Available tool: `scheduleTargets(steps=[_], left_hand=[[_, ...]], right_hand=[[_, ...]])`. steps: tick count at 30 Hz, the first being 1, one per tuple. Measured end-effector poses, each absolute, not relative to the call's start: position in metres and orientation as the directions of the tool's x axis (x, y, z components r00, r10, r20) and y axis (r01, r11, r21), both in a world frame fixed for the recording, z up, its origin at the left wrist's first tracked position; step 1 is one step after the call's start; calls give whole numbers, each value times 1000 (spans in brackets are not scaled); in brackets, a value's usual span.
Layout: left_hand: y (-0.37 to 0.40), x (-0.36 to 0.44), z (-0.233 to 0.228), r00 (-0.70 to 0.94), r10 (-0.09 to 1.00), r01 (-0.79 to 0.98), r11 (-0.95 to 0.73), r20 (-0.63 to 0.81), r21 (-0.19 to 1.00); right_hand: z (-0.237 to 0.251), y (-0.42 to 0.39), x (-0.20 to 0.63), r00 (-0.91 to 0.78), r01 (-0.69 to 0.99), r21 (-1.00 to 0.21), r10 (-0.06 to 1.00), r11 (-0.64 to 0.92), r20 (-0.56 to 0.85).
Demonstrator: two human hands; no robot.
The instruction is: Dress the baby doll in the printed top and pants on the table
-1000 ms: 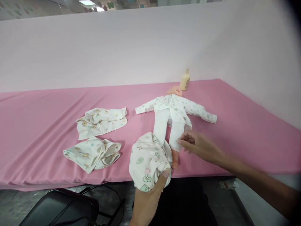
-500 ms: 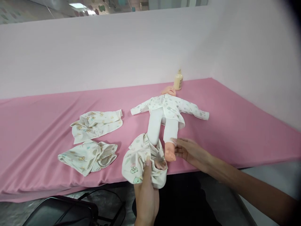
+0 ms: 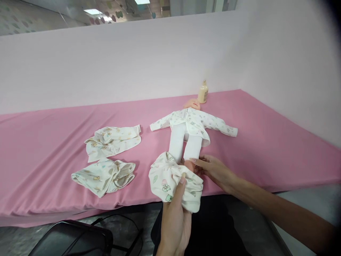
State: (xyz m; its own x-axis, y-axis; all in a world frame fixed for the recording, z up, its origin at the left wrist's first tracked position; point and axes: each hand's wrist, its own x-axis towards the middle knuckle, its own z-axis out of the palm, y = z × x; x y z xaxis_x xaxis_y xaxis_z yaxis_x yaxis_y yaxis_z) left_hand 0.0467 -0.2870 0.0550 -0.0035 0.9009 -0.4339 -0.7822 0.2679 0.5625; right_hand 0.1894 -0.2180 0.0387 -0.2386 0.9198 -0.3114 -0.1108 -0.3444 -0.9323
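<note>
Left hand point(image 3: 174, 217) pinches printed trousers point(image 3: 176, 179) (bunched) at the doll point(image 3: 190, 133) feet.

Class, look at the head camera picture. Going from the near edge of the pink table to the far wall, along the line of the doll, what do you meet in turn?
Left hand gripping the printed baby pants → right hand at the doll's foot → doll's white legs → doll's printed top → doll's head → cream bottle.
</note>
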Motion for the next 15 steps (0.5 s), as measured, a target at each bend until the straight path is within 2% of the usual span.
scheduleTargets(steps=[4, 7, 9, 11, 13, 15], left_hand=[[-279, 53, 56, 44, 906, -771, 299, -422, 562], [-274, 60, 59, 62, 899, -748, 330, -434, 576], [-272, 63, 61, 78, 896, -737, 347, -437, 580], [-270, 65, 61, 97, 905, -732, 347, -414, 587], [-269, 66, 59, 108, 918, -724, 336, -382, 603], [-269, 66, 55, 109, 919, -703, 341, -380, 624]], right_hand=[[37, -219, 194, -267, 4, -952, 917, -307, -296], [34, -226, 198, -207, 87, -963, 941, -256, -269], [32, -235, 202, -124, 170, -974, 978, -147, -169], [34, -245, 206, -90, 252, -968, 996, 11, -12], [38, -253, 209, -148, 285, -952, 987, 110, 69], [43, -256, 211, -265, 262, -961, 964, 91, 19]])
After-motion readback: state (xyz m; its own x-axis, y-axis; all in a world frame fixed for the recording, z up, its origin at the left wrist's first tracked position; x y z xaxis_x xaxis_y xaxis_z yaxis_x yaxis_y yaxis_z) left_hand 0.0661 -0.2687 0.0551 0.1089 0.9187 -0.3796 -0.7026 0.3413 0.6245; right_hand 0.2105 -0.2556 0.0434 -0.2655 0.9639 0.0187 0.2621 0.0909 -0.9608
